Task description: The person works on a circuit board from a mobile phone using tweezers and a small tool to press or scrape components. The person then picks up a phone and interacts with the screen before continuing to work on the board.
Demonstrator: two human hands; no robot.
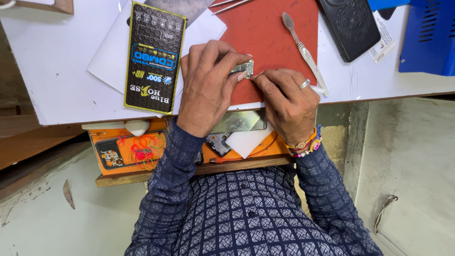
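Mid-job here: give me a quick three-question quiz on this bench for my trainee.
1. True or false: the toothbrush stands upright in a cup.
2. The left hand pinches a small circuit board. What lies under the board? A) a red mat B) a green towel C) a metal tray
3. Which hand wears a ring?

Key: 1 false, it lies flat across the mat's edge; 2 A; 3 the right hand.

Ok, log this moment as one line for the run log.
left hand: pinching small circuit board | right hand: fingertips at board's edge | surface: red mat | nearby: toothbrush
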